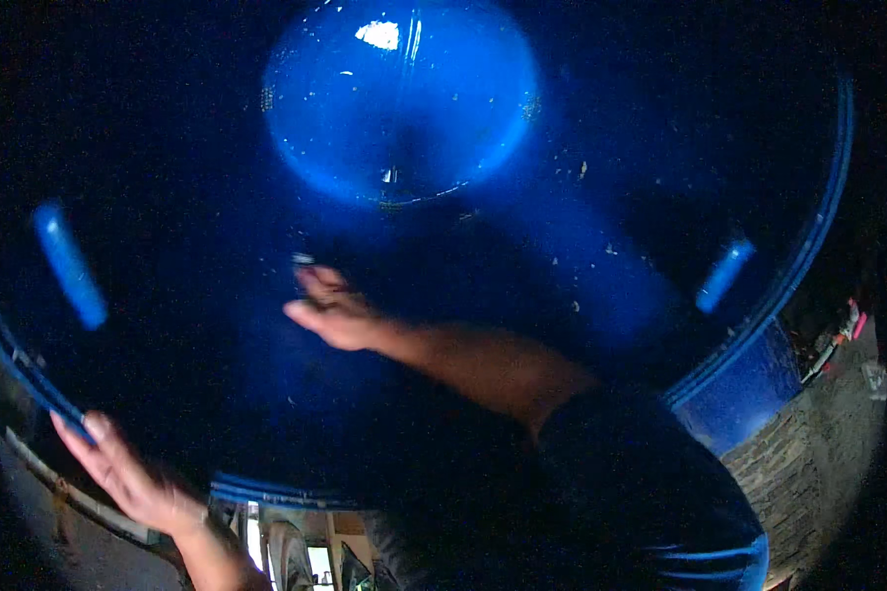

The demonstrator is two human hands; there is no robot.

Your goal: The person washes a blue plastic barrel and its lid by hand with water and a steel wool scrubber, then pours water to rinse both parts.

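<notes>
Blue vessel (601,246): 1, wide-mouthed, in front of the person, rim (832,197) curving around the right arm.
Left hand (133,483): fingers extended at rim, grip released.
Right hand (335,313): inside, blurred; grip cannot be told, pale bit (304,259) by fingertips.
Step, judged: working inside the vessel.
Next move: likely calls for steady left-hand support, careful right-hand reach.
Count: 2 hands, 2 light-blue oblong patches (69,266), 1 bright round base (404,108).

Drum (616,310) dk. blue w/ pale flecks (582,169); btm. (404,118) brt. blue.
</notes>
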